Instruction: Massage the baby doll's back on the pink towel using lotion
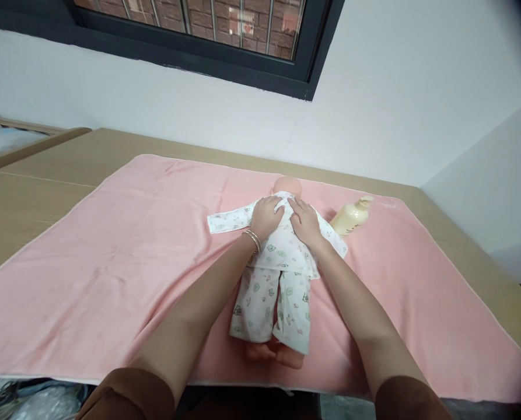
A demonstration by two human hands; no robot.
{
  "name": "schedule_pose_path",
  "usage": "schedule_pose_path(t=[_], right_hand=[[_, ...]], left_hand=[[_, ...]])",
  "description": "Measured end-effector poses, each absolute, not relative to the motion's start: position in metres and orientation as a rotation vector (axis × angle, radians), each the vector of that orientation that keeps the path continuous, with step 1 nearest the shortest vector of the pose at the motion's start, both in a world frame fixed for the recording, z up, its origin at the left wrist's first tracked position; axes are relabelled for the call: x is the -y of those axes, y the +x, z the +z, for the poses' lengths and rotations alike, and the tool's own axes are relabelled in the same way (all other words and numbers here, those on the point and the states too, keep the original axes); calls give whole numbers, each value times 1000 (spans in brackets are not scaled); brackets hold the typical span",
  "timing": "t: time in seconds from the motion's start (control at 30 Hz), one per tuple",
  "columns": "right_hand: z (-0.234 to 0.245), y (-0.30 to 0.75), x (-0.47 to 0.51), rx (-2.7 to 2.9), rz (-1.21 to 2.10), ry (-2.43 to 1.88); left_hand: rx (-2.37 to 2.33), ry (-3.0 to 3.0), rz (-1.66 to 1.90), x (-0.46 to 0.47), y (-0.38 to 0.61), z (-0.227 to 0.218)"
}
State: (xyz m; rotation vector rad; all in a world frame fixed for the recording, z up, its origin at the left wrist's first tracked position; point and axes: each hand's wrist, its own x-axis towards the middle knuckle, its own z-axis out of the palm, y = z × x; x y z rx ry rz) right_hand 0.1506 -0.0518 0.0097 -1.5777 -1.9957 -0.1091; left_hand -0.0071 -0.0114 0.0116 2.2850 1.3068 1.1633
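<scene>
A baby doll (287, 185) lies on a pink blanket (155, 233), its head toward the wall and its bare feet toward me. It wears a white printed top (282, 254) and matching trousers (255, 303). My left hand (266, 217), below a bracelet (252, 239), rests flat on the upper left of the top. Opposite it, my right hand (304, 221) lies on the upper right, fingers stretched out. Both palms press against the cloth, and neither hand grips anything. The top's left sleeve (229, 220) is spread out sideways.
Right of the doll, a pale yellow pump bottle (351, 217) lies tilted on the blanket. The wooden table (124, 140) meets a white wall under a dark window frame (242, 58). Clear plastic wrapping (45, 403) shows below the table's front edge at left.
</scene>
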Motion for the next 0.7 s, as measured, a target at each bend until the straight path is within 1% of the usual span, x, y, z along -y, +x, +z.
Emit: schedule_pose_path(t=[0.17, 0.4, 0.57, 0.7], right_hand=[[13, 143, 60, 1896, -139, -1555], [17, 127, 80, 1554, -129, -1768], [16, 134, 71, 1719, -121, -1703], [11, 144, 58, 1894, -133, -1580]], left_hand=[[-1234, 2243, 1224, 13, -7, 13], [-1394, 2195, 1349, 17, -6, 13], [-1454, 2200, 1266, 15, -6, 12], [-1383, 2302, 1144, 10, -6, 11]])
